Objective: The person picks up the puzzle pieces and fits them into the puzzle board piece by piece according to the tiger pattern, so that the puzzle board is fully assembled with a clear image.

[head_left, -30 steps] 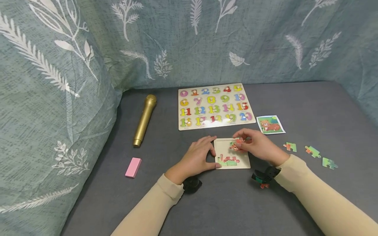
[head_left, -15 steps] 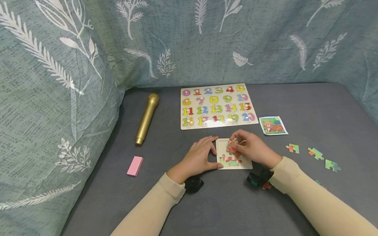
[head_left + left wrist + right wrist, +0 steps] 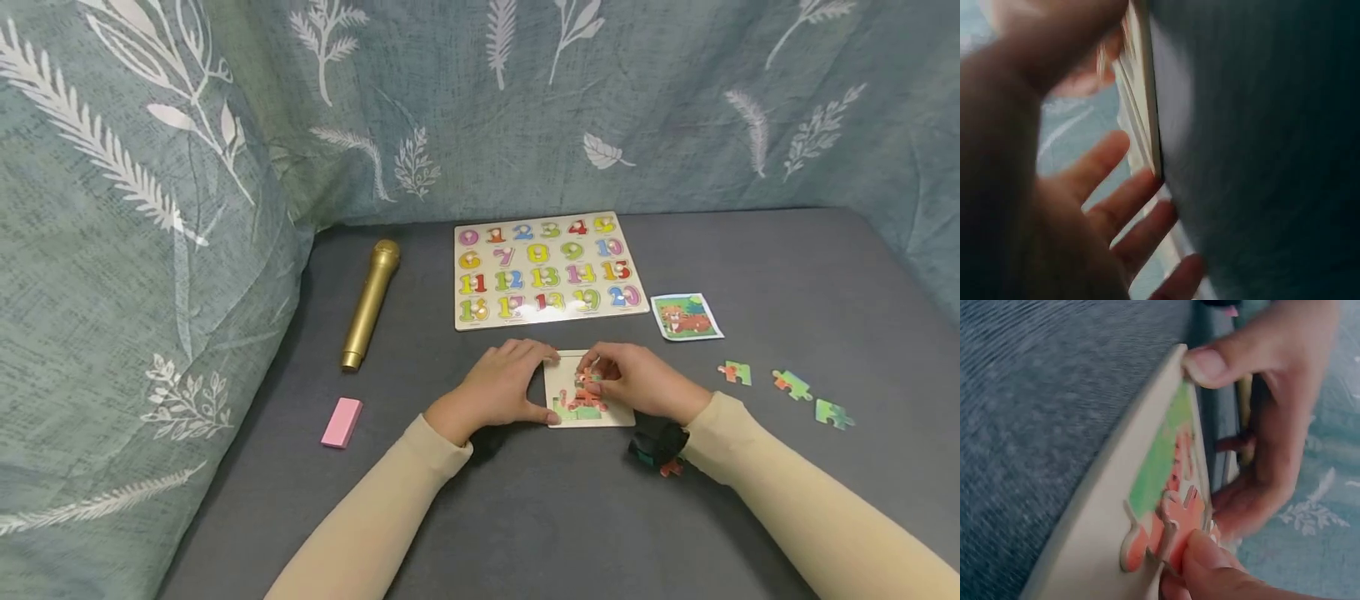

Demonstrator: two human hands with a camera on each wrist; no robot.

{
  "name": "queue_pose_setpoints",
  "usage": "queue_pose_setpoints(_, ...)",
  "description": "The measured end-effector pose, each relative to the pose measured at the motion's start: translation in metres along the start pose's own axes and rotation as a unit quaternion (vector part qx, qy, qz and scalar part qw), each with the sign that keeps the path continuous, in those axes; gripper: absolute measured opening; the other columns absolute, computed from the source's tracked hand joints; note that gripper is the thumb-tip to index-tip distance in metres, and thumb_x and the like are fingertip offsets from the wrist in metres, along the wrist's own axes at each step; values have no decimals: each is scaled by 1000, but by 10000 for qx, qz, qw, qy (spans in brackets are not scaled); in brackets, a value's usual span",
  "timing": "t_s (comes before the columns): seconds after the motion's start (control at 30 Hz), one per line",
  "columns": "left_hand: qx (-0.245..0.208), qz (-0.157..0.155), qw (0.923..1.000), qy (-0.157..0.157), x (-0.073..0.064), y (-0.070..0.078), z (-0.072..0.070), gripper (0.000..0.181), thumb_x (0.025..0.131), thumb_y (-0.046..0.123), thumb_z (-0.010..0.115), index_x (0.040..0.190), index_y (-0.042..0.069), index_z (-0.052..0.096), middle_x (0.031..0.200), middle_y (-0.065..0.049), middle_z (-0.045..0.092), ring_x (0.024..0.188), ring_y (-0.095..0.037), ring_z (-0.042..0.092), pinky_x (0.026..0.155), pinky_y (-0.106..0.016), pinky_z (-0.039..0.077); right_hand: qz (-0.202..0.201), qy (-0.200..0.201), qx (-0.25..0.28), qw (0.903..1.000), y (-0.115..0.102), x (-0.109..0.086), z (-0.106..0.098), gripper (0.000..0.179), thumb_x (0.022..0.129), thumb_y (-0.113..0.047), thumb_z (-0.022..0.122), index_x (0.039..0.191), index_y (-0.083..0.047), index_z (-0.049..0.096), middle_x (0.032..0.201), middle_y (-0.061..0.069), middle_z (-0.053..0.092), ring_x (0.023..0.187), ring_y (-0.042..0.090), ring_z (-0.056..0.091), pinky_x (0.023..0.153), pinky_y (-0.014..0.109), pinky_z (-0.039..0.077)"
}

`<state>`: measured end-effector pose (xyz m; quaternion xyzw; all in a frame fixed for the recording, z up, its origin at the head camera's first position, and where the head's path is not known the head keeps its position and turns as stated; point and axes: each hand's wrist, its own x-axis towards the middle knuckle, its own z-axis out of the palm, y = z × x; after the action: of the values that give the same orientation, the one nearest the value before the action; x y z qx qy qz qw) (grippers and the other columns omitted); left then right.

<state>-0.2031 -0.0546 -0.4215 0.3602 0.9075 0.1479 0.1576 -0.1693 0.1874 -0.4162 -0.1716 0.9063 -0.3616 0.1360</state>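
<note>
A small wooden jigsaw tray (image 3: 555, 383) lies flat on the dark table, with joined green and orange pieces (image 3: 581, 413) along its near left part. My left hand (image 3: 501, 385) steadies the tray's left side. Its thumb presses the near corner and its fingers rest, fairly straight, at the far corner. My right hand (image 3: 641, 382) pinches an orange jigsaw piece (image 3: 1182, 528) between thumb and fingers. That piece sits against the laid pieces, partly covered by my fingertips; whether it lies fully flat I cannot tell. In the left wrist view the tray (image 3: 1150, 119) shows edge-on.
Loose jigsaw pieces (image 3: 792, 384) lie to the right, another orange one (image 3: 671, 468) beside my right wrist camera. A bear picture card (image 3: 687, 317) and a number puzzle board (image 3: 551, 271) lie beyond the tray. Left are a gold microphone (image 3: 370, 308) and a pink block (image 3: 342, 422).
My right hand has brought the orange piece left and nearer, down against the laid pieces. My left fingers have shifted slightly onto the tray's far corner. The head view has swayed a little.
</note>
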Motion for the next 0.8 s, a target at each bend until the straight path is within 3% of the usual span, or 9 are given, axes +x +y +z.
queue_pose_setpoints(0.07,129,-83,9996,-223,6,1,-5,101,82,60,85,161,15,41,163,-6,40,149,-27,36,118,-51,32,-34,125,-169,9998,1,0,2,17,96,-4,76,112,-6,72,88,-1,64,77,13,57,71,34,49)
queue_pose_setpoints(0.17,234,-310,9974,-603,13,3,-9,116,80,64,84,168,14,27,171,-7,25,158,-27,21,124,-56,20,-96,242,-267,9993,3,0,4,16,94,-2,77,110,-4,75,86,0,61,75,13,53,71,33,48)
queue_pose_setpoints(0.27,202,-499,9953,-810,15,4,-11,118,80,65,84,168,15,25,175,-5,15,161,-25,9,125,-60,13,-189,327,-322,9988,4,0,4,14,93,0,77,107,-4,76,85,0,59,75,14,51,70,33,47)
queue_pose_setpoints(0.37,214,-535,9949,-832,16,6,-12,117,79,66,84,168,17,25,175,-3,14,161,-23,8,124,-62,12,-183,465,-400,9979,2,-1,4,12,93,0,78,103,-6,76,86,0,59,74,14,52,68,32,46)
queue_pose_setpoints(0.47,241,-544,9949,-809,16,6,-12,118,79,67,84,168,18,25,175,-2,15,161,-23,9,124,-62,13,-323,816,-855,9925,-3,-7,4,10,92,-5,81,99,-11,77,88,-2,60,76,13,58,68,32,49)
queue_pose_setpoints(0.53,233,-547,9950,-803,17,6,-11,118,78,68,83,168,19,25,175,-2,16,161,-23,9,124,-62,13,-661,999,-1402,9828,-7,-14,4,10,90,-7,84,98,-12,79,92,-2,64,81,13,63,69,34,54)
queue_pose_setpoints(0.67,187,-451,9961,-736,18,7,-11,114,79,68,83,168,24,28,175,-3,17,161,-25,10,124,-63,13,-1384,871,-2695,9490,-17,-34,3,18,87,-8,86,105,-11,83,108,1,73,97,20,70,81,41,60)
queue_pose_setpoints(0.8,177,-431,9961,-752,19,8,-11,110,79,68,82,167,30,30,175,-4,15,161,-27,9,123,-64,13,-1458,423,-3791,9128,-25,-47,6,36,87,-9,85,123,-11,79,130,4,70,110,26,67,86,42,57)
